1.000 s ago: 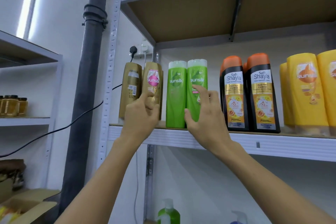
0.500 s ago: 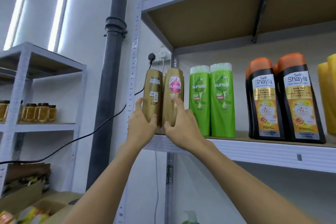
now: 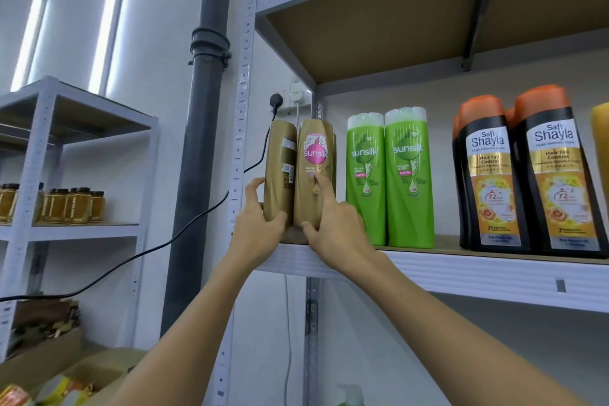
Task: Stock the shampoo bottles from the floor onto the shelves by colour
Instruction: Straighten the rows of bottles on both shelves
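Two gold shampoo bottles stand at the left end of the shelf (image 3: pixel 494 269). My left hand (image 3: pixel 257 231) grips the base of the left gold bottle (image 3: pixel 280 158), whose back label faces me. My right hand (image 3: pixel 336 227) holds the right gold bottle (image 3: pixel 314 148), thumb under its base and forefinger up its front. To their right stand two green bottles (image 3: pixel 389 175), then black bottles with orange caps (image 3: pixel 527 175). A yellow bottle (image 3: pixel 601 142) shows at the right edge.
A dark drain pipe (image 3: pixel 201 142) runs down left of the shelf upright, with a black cable (image 3: pixel 197 217) plugged into a wall socket (image 3: pixel 296 95). A second rack at the left holds jars (image 3: pixel 66 204). Cardboard boxes (image 3: pixel 82 372) sit on the floor below.
My right hand left the green bottles and moved left onto the right gold bottle. My left hand dropped to the left gold bottle's base. The view swung left.
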Available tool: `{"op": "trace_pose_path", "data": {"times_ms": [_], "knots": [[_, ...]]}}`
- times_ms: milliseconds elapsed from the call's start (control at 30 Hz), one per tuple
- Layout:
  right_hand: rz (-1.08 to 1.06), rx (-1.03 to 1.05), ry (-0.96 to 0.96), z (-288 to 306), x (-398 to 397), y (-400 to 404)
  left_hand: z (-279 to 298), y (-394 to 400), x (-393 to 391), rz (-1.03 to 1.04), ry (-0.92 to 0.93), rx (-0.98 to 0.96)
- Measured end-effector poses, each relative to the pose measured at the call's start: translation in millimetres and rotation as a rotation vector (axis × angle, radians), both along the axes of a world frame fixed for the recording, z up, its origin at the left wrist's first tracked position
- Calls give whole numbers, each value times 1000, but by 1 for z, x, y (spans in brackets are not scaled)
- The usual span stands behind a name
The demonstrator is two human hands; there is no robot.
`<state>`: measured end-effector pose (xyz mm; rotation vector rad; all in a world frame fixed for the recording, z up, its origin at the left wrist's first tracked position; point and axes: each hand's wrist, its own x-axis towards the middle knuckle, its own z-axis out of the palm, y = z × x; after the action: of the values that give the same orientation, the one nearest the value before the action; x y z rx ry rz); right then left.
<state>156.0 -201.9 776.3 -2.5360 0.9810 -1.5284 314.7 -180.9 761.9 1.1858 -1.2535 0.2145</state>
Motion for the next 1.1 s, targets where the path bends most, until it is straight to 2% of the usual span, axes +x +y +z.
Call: {"op": "trace_pose_path", "data": {"times_ms": [100, 233, 433, 1100], "knots": [[6, 17, -7, 0, 0, -1, 1, 2, 2, -79, -3, -2], [39, 20, -12, 0, 0, -3, 2, 4, 2, -57, -54, 2], [56, -18, -14, -1, -3, -2, 5, 5, 7, -174, -11, 50], [39, -54, -55, -4, -1, -10, 2, 10, 13, -155, -104, 37]]}}
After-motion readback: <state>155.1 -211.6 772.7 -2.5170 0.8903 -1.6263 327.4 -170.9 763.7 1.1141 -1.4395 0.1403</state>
